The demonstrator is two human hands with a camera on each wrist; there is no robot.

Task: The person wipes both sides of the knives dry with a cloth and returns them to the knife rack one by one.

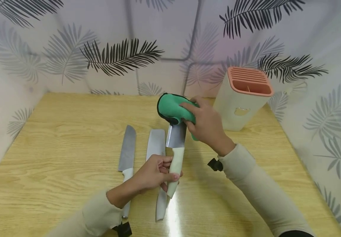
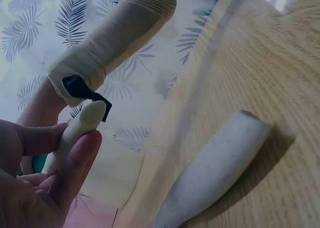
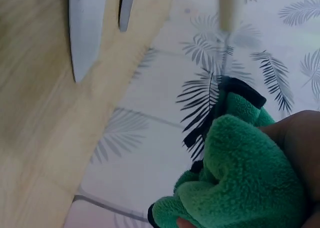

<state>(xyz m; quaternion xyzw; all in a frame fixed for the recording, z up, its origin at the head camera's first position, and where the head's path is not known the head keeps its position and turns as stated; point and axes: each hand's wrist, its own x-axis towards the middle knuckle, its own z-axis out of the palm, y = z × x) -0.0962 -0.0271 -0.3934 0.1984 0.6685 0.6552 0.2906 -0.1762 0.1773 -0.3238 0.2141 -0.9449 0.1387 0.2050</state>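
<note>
My left hand (image 1: pixel 155 172) grips the cream handle (image 2: pixel 75 130) of a knife (image 1: pixel 177 136), held up off the table with its blade pointing away. In my right hand (image 1: pixel 207 123) is a green cloth (image 3: pixel 245 173) with black edging, folded over the far end of that blade, so the tip is hidden. Beneath the left hand a cleaver (image 1: pixel 156 141) lies on the table, its pale handle (image 2: pixel 215 168) nearest me. To its left lies another knife (image 1: pixel 127 148) with a white handle, partly covered by my left wrist.
A cream knife block (image 1: pixel 229 105) with a slotted orange top (image 1: pixel 250 82) stands at the back right of the wooden table (image 1: pixel 69 138). Leaf-patterned sheeting (image 1: pixel 114 29) hangs behind and along both sides.
</note>
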